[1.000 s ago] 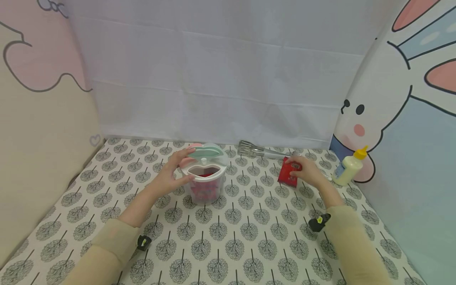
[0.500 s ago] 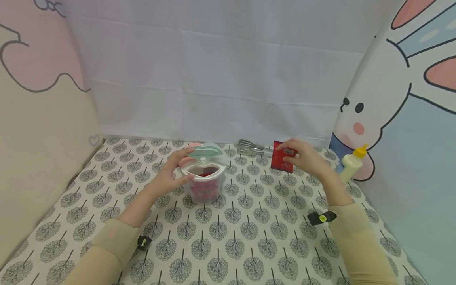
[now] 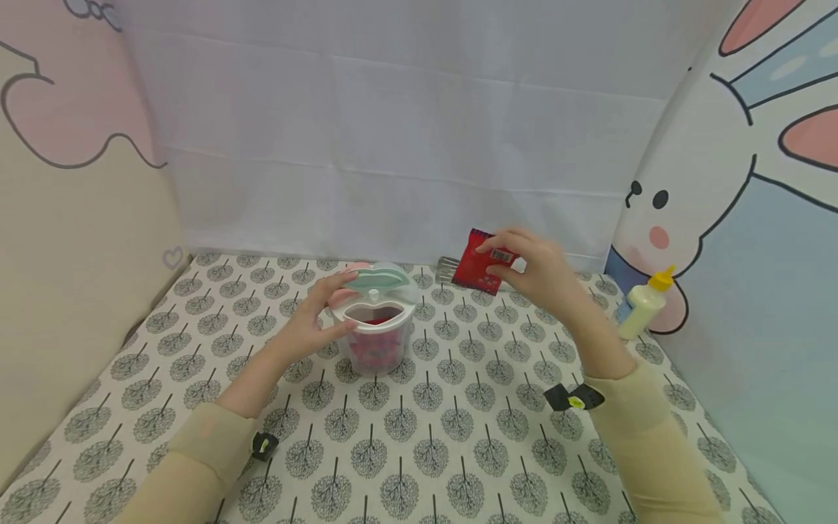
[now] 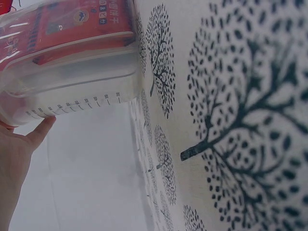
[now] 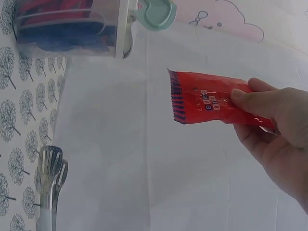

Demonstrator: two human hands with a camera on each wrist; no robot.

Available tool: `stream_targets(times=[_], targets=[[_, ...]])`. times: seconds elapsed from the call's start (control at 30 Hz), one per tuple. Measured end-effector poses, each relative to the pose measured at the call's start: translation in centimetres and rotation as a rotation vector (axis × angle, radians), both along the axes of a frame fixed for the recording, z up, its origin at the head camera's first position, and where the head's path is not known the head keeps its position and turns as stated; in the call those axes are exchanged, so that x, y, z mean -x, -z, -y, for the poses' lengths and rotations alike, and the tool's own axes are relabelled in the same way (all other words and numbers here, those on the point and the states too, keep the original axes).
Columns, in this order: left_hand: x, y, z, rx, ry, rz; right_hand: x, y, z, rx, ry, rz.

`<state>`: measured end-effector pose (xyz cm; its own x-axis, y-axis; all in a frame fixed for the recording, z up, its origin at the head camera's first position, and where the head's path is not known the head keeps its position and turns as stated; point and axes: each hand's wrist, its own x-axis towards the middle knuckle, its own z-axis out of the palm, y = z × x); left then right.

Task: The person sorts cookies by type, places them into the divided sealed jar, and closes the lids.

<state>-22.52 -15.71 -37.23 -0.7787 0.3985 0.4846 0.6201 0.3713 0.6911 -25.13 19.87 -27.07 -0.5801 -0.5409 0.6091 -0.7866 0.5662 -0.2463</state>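
Note:
A clear storage canister with a white lid stands upright on the table, its mint-green flap raised and its pouring hole uncovered. Red packets show through its wall. My left hand grips the canister at lid height, fingers and thumb spread around its left side; the left wrist view has one fingertip against the wall near the printed scale. Raised off the table to the canister's right, a red snack packet is pinched between thumb and fingers of my right hand. Its striped sealed end points toward the canister in the right wrist view.
Metal tongs lie at the back of the table, partly hidden behind the packet in the head view. A bottle with a yellow nozzle stands at the right edge. Cloth walls enclose the tree-patterned tabletop.
My right hand has lifted the red snack packet off the table and carried it up and leftward, toward the canister. My left hand and the canister have stayed put.

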Motion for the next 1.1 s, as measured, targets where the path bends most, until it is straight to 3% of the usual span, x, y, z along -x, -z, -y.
stream_targets(times=[0.17,0.4,0.6,0.83,1.1], targets=[[-0.1,-0.2,0.0,-0.002,0.005,-0.010,0.0,-0.1,2.6,0.101,-0.113,-0.072],[0.1,0.1,0.0,-0.004,0.021,-0.021,0.1,0.4,6.0,0.123,-0.291,-0.093],[1.7,2.2,0.5,0.001,0.003,-0.001,0.3,1.0,8.4,0.142,-0.391,-0.147],[2.2,2.8,0.7,0.002,0.010,0.002,0.9,2.5,10.5,0.072,-0.435,-0.113],[2.2,2.9,0.6,0.001,0.028,-0.027,1.1,4.7,11.9,-0.118,-0.387,0.046]])
